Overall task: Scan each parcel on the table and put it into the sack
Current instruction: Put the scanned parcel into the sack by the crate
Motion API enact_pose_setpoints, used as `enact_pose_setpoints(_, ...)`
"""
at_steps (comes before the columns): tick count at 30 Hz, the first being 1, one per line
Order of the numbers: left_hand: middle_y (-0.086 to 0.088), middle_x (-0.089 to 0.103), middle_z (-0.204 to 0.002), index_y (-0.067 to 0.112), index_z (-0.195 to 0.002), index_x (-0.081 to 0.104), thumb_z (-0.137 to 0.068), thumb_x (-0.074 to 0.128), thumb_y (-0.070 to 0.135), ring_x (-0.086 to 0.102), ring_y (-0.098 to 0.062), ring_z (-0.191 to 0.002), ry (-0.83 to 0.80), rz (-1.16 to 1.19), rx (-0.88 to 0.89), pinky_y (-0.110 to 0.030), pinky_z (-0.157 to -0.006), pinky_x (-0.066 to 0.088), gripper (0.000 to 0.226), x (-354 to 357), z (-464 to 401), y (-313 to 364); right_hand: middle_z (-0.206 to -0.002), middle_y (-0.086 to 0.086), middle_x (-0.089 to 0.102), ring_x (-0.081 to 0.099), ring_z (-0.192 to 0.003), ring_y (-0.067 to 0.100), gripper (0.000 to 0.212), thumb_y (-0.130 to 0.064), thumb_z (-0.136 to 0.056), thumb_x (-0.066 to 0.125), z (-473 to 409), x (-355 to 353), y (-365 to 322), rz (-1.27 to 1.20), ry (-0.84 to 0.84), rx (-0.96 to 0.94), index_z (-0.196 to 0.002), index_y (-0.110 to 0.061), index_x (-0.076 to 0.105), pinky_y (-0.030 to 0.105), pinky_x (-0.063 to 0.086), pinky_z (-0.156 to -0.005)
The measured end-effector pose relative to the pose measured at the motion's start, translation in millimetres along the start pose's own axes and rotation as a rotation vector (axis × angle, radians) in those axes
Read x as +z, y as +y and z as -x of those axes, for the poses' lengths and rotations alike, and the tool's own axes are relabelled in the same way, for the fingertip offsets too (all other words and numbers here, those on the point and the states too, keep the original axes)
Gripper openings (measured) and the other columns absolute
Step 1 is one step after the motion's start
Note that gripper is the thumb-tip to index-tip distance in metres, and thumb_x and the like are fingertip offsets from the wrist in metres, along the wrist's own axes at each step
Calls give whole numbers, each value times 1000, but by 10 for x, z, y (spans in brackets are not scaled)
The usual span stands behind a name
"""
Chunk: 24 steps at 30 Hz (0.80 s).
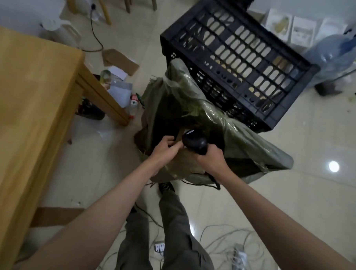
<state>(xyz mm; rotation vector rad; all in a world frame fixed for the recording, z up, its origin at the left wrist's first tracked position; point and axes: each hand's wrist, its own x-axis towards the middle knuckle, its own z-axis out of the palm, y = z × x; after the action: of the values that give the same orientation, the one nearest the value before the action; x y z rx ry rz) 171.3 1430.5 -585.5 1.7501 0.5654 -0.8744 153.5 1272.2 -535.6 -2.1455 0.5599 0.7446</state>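
Note:
A green woven sack with a clear liner stands open on the floor, leaning against a black crate. A brown cardboard parcel sits at the sack's mouth. My left hand grips the parcel's upper edge, fingers curled over it. My right hand holds a black handheld scanner by its grip, head pointing toward the sack opening. The scanner's cable trails down below my right wrist. The wooden table is on the left; no parcels show on its visible top.
A black slatted plastic crate stands behind the sack. Bottles, papers and cardboard litter the floor by the table leg. A blue water jug stands at far right. Cables and power strips lie by my legs.

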Motion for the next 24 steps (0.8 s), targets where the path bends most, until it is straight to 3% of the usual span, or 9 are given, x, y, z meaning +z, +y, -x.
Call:
enact_pose_setpoints(3,-1,52,-140,25,-145,39,-88,57,41,51,-20,-123,-137,-9,-46,-45,-108,45,62,302,-100,-95,-108,14,70,67,-103,32,38,-32,-90,70,-147,-72,183,85,-61,92,-115,-4,68,41,55,-88)
enact_pose_setpoints(6,7,46,-141,25,-149,32,-93,57,39,43,-15,-130,-312,-112,-55,-33,-111,36,63,555,-82,-130,-107,10,63,61,-100,26,38,-27,-95,67,-183,-134,319,109,-108,154,-124,-4,62,35,50,-83)
enact_pose_setpoints(9,1,52,-142,25,-148,40,-96,56,33,45,-20,-134,-377,-265,2,-35,-109,37,55,640,-117,-87,-104,10,62,59,-95,25,36,-23,-94,67,-191,-162,370,155,-113,174,-123,-3,62,36,51,-82)
enact_pose_setpoints(12,-6,55,-137,18,-143,46,-98,54,26,50,-25,-127,-370,-432,32,-28,-96,39,47,515,-89,-21,-96,9,62,57,-83,20,31,-23,-93,67,-185,-174,346,169,-136,198,-117,-4,63,33,49,-76)
enact_pose_setpoints(15,-6,57,-136,17,-142,49,-96,58,27,55,-25,-122,-331,-530,28,-31,-97,46,48,272,-44,-7,-91,5,58,55,-77,17,28,-24,-93,68,-145,-180,247,117,-152,218,-112,-6,59,30,47,-70)
enact_pose_setpoints(19,-7,56,-139,20,-148,43,-95,62,29,56,-25,-123,-261,-619,40,-36,-103,47,57,-163,103,18,-96,9,61,64,-88,27,28,-22,-89,73,-51,-180,-26,-6,-189,242,-107,-9,56,47,61,-82)
enact_pose_setpoints(21,-7,55,-138,20,-148,43,-94,63,31,57,-24,-121,-214,-648,45,-35,-101,48,58,-449,244,54,-94,14,64,67,-85,31,28,-19,-88,73,3,-176,-243,-71,-227,228,-107,-4,59,53,62,-76)
enact_pose_setpoints(24,-8,58,-135,17,-143,48,-93,65,32,58,-25,-120,-106,-660,44,-34,-99,48,55,-955,534,138,-83,16,63,65,-75,30,23,-15,-90,70,93,-117,-672,-135,-319,182,-106,-1,61,51,62,-71)
